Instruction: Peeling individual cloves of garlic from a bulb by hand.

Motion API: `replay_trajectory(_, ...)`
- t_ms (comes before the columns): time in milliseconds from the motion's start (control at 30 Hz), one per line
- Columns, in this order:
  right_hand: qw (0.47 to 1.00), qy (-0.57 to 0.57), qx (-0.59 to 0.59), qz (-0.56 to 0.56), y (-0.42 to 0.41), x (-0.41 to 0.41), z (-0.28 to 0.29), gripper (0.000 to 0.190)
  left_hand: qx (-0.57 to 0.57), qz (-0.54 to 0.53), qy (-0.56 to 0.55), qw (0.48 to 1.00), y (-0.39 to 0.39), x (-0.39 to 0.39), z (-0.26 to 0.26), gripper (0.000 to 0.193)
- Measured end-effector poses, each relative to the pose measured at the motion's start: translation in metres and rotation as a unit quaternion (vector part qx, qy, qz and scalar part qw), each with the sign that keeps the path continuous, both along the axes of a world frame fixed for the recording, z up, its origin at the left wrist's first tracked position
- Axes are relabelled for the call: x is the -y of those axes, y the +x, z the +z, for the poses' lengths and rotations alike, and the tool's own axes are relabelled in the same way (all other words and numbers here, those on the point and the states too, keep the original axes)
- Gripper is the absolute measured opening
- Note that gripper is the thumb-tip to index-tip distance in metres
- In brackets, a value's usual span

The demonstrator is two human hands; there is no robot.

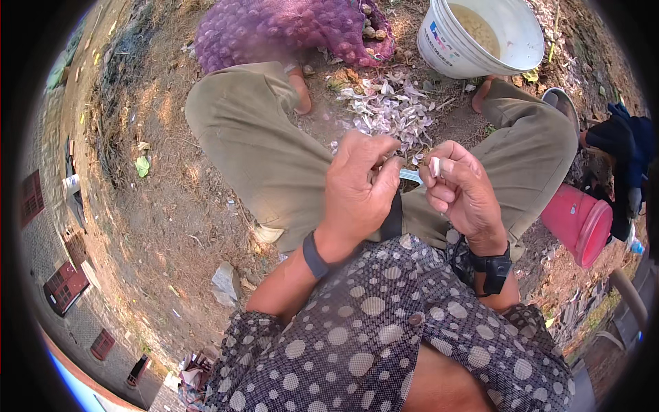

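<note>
My left hand point(360, 188) is curled in front of my lap, thumb and index finger close together; what lies inside its fingers is hidden. Beside it, my right hand point(461, 188) pinches a small white piece point(435, 167), perhaps a peeled clove, between thumb and fingers. A light-blue strip point(410, 176), like a tool handle, spans the gap between both hands. Its ends are hidden, so which hand grips it is unclear. Beyond the hands, a heap of pinkish-white papery skins point(394, 105) lies on the ground between my feet.
A purple net bag point(278, 31) full of bulbs, likely garlic, lies ahead, with loose bulbs point(369, 32) at its mouth. The white bucket point(437, 49) holds cloudy liquid and pale bits. To the right is a pink bucket point(571, 219), tipped over. A grey stone point(225, 283) sits at left.
</note>
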State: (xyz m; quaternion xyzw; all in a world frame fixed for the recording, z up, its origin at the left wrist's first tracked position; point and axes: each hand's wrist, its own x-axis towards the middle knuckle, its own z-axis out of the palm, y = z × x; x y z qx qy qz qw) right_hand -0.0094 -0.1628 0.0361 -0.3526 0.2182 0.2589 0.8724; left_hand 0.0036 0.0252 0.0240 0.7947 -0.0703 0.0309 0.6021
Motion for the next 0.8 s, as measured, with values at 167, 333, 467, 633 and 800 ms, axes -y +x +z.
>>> replay_trajectory(167, 0.997, -0.033, 0.030, -0.060, -0.004, -0.005, -0.004, 0.014, 0.018, -0.064, 0.015, 0.998, -0.006, 0.016, 0.015, 0.023)
replay_trajectory(333, 0.998, -0.022, 0.022, -0.047, -0.012, -0.013, -0.002, 0.016, 0.029, -0.054, -0.004, 0.998, -0.004, 0.017, 0.006, 0.017)
replay_trajectory(467, 0.997, -0.031, 0.016, -0.073, -0.015, -0.022, -0.001, 0.018, 0.036, -0.042, 0.011, 0.998, -0.005, 0.018, 0.008, 0.015)
replay_trajectory(633, 0.995, -0.069, 0.042, -0.064, -0.017, -0.026, 0.000, 0.017, 0.047, -0.035, 0.026, 0.998, -0.003, 0.017, 0.007, 0.013)
replay_trajectory(800, 0.992, -0.089, 0.068, -0.064, -0.017, -0.031, 0.001, 0.021, -0.008, -0.026, -0.059, 0.998, -0.003, 0.018, 0.004, 0.009)
